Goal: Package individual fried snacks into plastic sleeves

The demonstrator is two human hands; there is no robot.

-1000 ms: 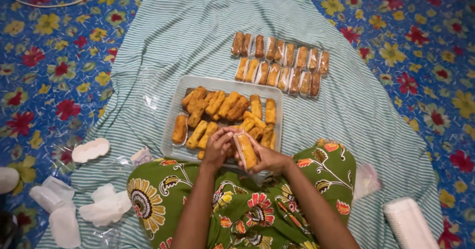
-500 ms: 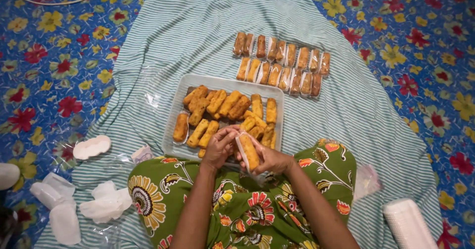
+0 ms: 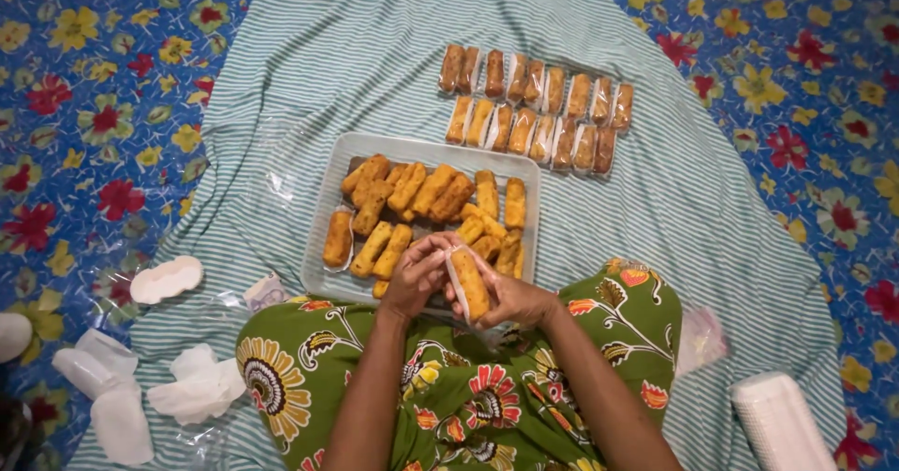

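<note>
My right hand (image 3: 510, 298) holds a golden fried roll (image 3: 469, 282) partly inside a clear plastic wrapper, just above my lap. My left hand (image 3: 415, 276) pinches the wrapper's edge beside it. Both hands hover over the near edge of a clear tray (image 3: 328, 204) holding several unwrapped fried rolls (image 3: 426, 199). Beyond the tray, two rows of wrapped rolls (image 3: 534, 110) lie on the green-and-white striped cloth (image 3: 309, 68).
A blue flowered mat (image 3: 84, 134) surrounds the cloth. At the left lie white plastic lids and crumpled plastic (image 3: 192, 387) and an oval white piece (image 3: 167, 279). A white stack of containers (image 3: 777, 424) sits at the lower right, a small plastic bag (image 3: 698, 340) beside my knee.
The view has shifted slightly downward. My hands keep working the wrapper around the roll with little movement.
</note>
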